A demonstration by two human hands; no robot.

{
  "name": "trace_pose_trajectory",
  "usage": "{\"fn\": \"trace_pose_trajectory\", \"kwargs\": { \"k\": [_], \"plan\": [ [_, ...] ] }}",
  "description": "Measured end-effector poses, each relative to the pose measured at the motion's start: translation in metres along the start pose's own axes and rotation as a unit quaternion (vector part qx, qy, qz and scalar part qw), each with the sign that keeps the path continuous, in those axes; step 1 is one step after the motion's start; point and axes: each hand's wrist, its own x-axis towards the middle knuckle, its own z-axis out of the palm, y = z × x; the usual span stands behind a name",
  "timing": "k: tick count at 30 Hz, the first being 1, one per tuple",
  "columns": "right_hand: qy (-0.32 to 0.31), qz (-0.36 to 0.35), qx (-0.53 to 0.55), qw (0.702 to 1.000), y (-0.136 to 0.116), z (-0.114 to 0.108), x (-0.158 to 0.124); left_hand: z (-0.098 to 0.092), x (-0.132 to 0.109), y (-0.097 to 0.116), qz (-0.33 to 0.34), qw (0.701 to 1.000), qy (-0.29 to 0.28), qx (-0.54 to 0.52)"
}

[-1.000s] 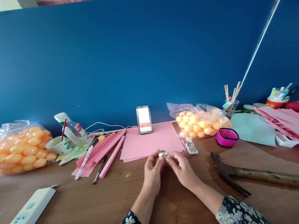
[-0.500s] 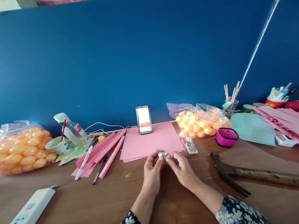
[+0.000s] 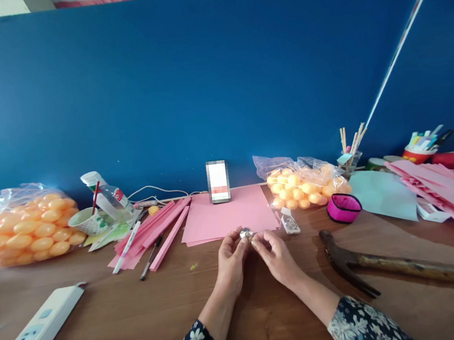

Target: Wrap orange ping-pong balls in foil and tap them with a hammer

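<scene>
A small shiny silver piece (image 3: 245,233), rounded and foil-like, is held up between my fingertips just in front of the pink paper sheets (image 3: 227,216). My left hand (image 3: 231,260) pinches it from the left, thumb and fingers closed on it. From the other side my right hand (image 3: 275,257) has its thumb and forefinger together at the piece's right edge. Its exact kind is too small to make out. Close to my right hand lies a little white open box (image 3: 290,223) with small bits inside.
A claw hammer (image 3: 382,262) lies at right, near a magenta wristband (image 3: 343,208). Bags of orange balls (image 3: 30,231) stand at both sides. Pink strips (image 3: 152,226), pens, a bottle (image 3: 110,196) and a paper cup are left; a power strip (image 3: 45,330) is at front left. A phone (image 3: 218,182) stands behind.
</scene>
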Motion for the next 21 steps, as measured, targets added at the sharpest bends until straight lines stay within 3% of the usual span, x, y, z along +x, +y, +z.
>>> {"fn": "trace_pose_trajectory", "kwargs": {
  "k": [21],
  "plan": [
    [-0.005, -0.007, 0.007, 1.000, 0.0017, 0.0000, -0.0002, 0.0005, 0.0001, -0.0009, -0.007, 1.000, 0.003, -0.021]
  ]
}}
